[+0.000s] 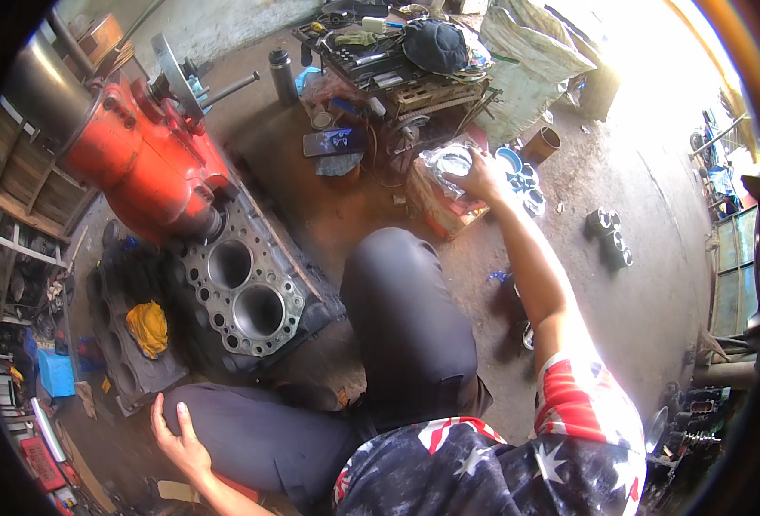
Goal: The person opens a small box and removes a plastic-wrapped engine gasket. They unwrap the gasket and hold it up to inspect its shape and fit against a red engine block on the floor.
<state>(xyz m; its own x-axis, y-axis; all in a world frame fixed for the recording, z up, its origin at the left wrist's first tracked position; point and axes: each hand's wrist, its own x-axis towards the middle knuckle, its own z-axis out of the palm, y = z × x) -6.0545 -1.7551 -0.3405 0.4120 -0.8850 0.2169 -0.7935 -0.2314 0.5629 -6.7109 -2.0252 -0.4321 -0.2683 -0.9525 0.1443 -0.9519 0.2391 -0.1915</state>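
Note:
My right hand (485,178) reaches forward to an open cardboard box (442,205). Its thumb and fingers curl round the edge of a round silvery part (447,161) in shiny clear wrapping on top of the box; the far fingers are partly hidden. Lying over my left knee is my left hand (182,440), fingers stretched and thumb apart, holding nothing. In front of me at left sits a metal engine block (266,347) with round bores. A red machine (143,163) with a handwheel (178,77) stands over its far end.
Several blue-and-white round parts (530,191) and a rusty cylinder (541,144) stand beside the box. Grey cylindrical parts (610,234) are farther right. A tool-covered bench (431,93), flask (282,76) and phone (335,142) are ahead. A yellow cloth (147,328) lies on another block (135,378).

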